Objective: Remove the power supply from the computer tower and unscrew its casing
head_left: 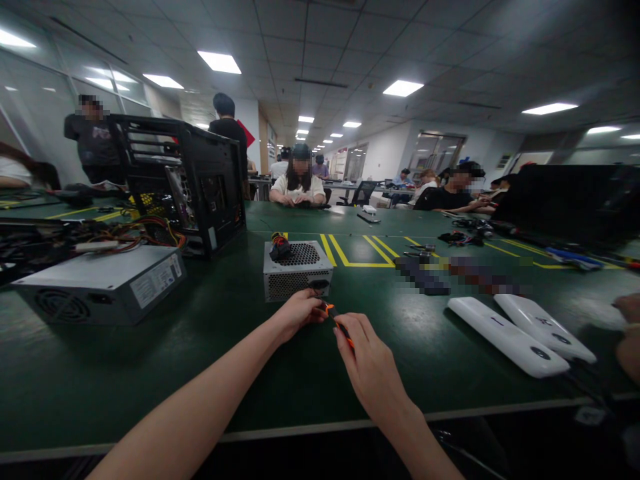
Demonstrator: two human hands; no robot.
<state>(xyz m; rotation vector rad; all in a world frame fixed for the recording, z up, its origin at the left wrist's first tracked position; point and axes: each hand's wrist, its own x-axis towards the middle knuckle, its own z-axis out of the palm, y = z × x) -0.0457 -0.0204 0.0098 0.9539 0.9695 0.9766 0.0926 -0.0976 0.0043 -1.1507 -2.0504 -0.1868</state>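
Note:
A small grey computer power supply (274, 275) stands on the green table, with perforated top and front faces. On its top lies a bundle of dark cables (280, 247) with coloured wires. My right hand (367, 350) is closed around an orange-and-black screwdriver (342, 325), which points up and left toward the supply's lower right corner. My left hand (301, 312) is just in front of that corner, fingers pinched together at the screwdriver's front end. What they grip is too small and hidden to make out.
A larger power supply (105, 283) and an open black computer case (215, 187) stand left. Two white devices (510, 337) lie right, with small tools (420, 253) and cables (463, 235) behind. Another person's hand (629, 333) is at the right edge. A person (299, 183) sits opposite.

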